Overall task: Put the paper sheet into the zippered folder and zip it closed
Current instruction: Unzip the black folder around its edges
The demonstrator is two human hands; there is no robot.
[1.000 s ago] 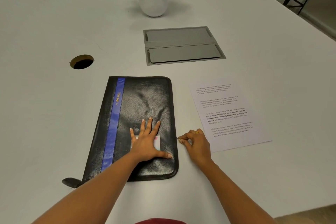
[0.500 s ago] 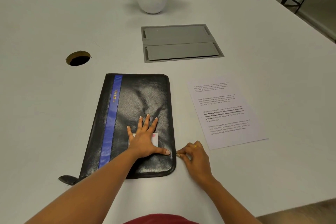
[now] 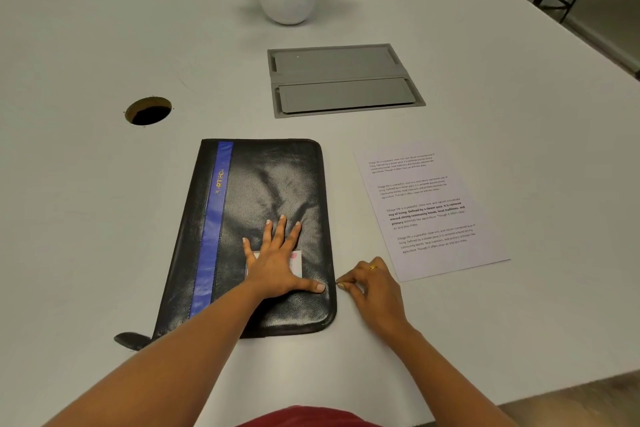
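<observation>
Now right hand [image 3: 375, 291] pinches zipper pull [image 3: 338, 283] beside folder [image 3: 273, 184].

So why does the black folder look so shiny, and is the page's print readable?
In the head view, room light glares off the creased zippered folder, brightest near its close edge; same view, print on the paper sheet is too small to read, bar some bold words; there too, the zip pull pinched by the right hand is a tiny blur.

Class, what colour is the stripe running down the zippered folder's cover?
Blue, on the black zippered folder; the stripe shows in the head view.
</observation>
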